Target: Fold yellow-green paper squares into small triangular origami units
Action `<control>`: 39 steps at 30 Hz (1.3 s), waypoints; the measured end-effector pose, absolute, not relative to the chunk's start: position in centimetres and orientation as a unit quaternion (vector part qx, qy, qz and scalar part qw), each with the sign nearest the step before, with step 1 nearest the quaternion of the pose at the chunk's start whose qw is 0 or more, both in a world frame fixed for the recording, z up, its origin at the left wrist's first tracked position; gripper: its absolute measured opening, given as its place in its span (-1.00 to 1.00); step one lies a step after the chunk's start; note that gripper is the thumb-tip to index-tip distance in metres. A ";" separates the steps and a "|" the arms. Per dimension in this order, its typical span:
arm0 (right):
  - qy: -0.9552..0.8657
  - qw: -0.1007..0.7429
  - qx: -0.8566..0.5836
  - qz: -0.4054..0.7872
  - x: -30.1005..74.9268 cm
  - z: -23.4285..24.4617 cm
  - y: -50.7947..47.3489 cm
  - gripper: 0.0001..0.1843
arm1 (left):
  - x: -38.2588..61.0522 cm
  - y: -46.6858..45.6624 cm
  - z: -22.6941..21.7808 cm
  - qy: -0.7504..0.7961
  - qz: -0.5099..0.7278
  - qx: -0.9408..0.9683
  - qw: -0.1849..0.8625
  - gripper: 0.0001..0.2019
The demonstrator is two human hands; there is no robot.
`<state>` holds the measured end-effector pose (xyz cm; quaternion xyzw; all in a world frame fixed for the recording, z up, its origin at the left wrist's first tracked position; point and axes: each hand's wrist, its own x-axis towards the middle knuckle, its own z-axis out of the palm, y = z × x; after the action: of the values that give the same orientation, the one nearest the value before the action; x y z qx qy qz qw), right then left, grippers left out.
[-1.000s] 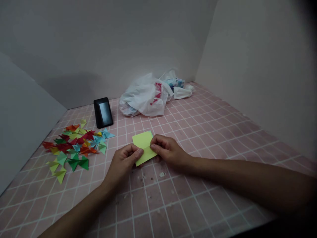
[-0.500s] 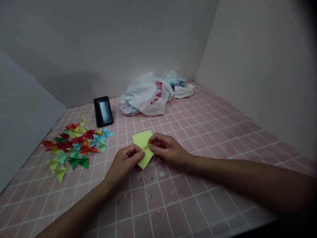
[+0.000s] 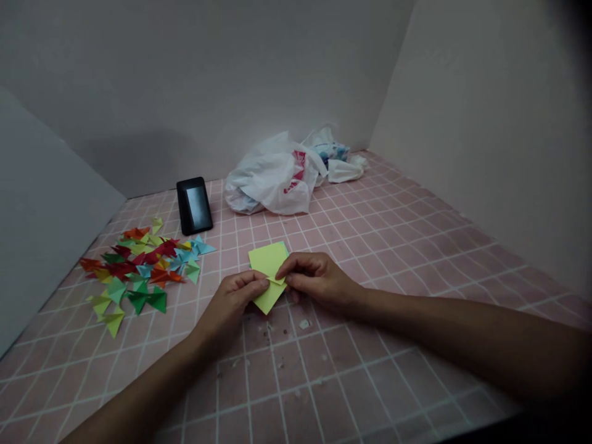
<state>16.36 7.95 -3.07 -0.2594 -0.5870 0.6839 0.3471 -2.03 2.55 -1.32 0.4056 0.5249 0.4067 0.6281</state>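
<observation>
both hands pinching a yellow-green paper [image 3: 267, 271] mid-table, left hand [image 3: 230, 303] on its near edge, right hand [image 3: 313, 279] on the fold, red print on the plastic bag [image 3: 272, 176] unreadable, folded pieces [image 3: 139, 271] left, bare pink tiles [image 3: 398, 246] right

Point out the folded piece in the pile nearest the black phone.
The light blue piece, rightmost of all, just in front of the phone; the others lie farther off.

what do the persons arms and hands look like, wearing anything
The left hand and right hand are bare: no gloves, rings, watch or bracelet visible. Both forearms are bare too, with no sleeve in view up to the picture's edge.
</observation>
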 end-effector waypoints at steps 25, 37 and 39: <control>-0.516 0.353 -0.257 0.737 16.2 -3.3 8.2 -0.90 | -2.1 2.5 -1.7 0.534 0.476 0.421 0.558 -0.77; -0.453 0.352 -0.223 0.788 16.1 -3.6 8.4 -0.92 | -2.3 2.1 -1.6 0.536 0.489 0.429 0.539 -0.87; -0.447 0.343 -0.224 0.795 16.2 -3.5 8.5 -0.92 | -2.3 2.1 -1.6 0.540 0.487 0.435 0.530 -0.88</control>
<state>16.16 8.47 -3.54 -0.2242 -0.4466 0.7953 0.3432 -2.29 2.05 -1.62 0.4350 0.5403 0.4874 0.5305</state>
